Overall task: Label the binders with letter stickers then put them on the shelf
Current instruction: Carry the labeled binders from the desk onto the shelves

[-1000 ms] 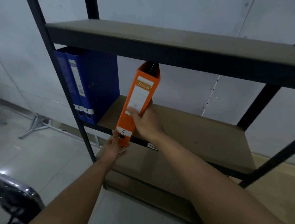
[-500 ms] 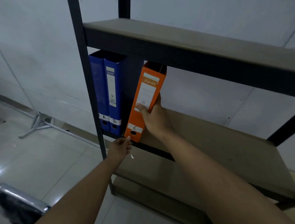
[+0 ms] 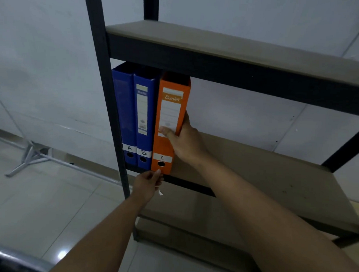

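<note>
1. On the middle shelf (image 3: 265,172), at its left end, the orange binder (image 3: 170,123) was stood just beside the two blue binders (image 3: 136,117), and it looked to be touching the nearer one.
2. The orange binder was gripped by the right hand (image 3: 183,142): the thumb was pressed on the spine and the other fingers were wrapped around the right side.
3. The binder's bottom front corner was touched by the fingers of the left hand (image 3: 147,183), which were bunched close and held nothing that could be seen.
4. The bottom of the orange binder was seen sticking out past the shelf's front edge, further than the blue ones.
5. A slip could be caused by that. If the binder were let go too soon, it might be tipped forward and dropped to the floor (image 3: 38,201).
6. The blue binders could be knocked over if the orange one were pushed in crookedly.
7. The white "C" sticker (image 3: 163,157) might be rubbed or peeled by the left fingers, as it was stuck just above them.
8. The binder's long axis was pointed up and down, nearly straight.
9. The spine, with the sticker low down, was faced out toward the person.
</note>
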### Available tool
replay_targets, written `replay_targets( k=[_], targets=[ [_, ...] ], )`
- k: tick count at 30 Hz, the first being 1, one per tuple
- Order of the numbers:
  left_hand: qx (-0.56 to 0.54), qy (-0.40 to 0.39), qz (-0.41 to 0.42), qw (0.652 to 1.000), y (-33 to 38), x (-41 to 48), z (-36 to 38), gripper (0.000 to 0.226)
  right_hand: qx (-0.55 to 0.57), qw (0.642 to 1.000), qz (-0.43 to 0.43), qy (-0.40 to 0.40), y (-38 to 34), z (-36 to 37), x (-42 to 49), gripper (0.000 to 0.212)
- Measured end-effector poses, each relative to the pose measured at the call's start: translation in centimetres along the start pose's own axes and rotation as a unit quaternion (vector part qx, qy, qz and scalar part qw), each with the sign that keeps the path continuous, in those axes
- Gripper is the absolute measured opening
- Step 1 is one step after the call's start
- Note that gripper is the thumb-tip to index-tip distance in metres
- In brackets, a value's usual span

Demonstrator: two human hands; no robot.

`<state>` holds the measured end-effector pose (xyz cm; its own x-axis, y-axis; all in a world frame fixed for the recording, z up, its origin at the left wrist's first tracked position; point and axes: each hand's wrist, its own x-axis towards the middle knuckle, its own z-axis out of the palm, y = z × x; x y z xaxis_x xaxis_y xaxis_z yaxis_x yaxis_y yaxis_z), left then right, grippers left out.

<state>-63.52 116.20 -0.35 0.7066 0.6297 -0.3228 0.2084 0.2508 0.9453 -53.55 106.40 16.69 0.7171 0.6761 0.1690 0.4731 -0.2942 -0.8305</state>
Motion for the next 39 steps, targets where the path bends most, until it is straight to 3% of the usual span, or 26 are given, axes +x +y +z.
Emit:
replay_targets(
  k=[10, 24, 31, 34, 39],
  targets=[
    [-0.041, -0.029, -0.012, 0.999, -0.3, 0.3, -0.3, 0.039, -0.016, 1.0, 0.008, 0.013, -0.6, 0.6, -0.3, 0.075],
    [0.006, 0.036, -0.018, 0.999, -0.2, -0.4, 0.7, 0.034, 0.0, 0.999, 0.031, 0.012, -0.6, 0.6, -1.9, 0.072],
    [0.036, 0.06, -0.069, 0.995, 0.1, -1.2, 1.7, 0.042, 0.065, 0.996, 0.068, -0.005, 0.0, -0.8, -4.0, 0.088],
    [0.078, 0.029, -0.075, 0.994, -0.9, -2.1, 2.8, 0.048, 0.048, 0.993, 0.107, 0.021, 1.9, -1.0, -5.8, 0.093],
    [0.143, -0.05, -0.056, 0.987, -2.4, -4.7, 7.1, 0.048, 0.015, 0.982, 0.164, 0.087, 7.6, -4.0, -9.6, 0.078]
  ],
)
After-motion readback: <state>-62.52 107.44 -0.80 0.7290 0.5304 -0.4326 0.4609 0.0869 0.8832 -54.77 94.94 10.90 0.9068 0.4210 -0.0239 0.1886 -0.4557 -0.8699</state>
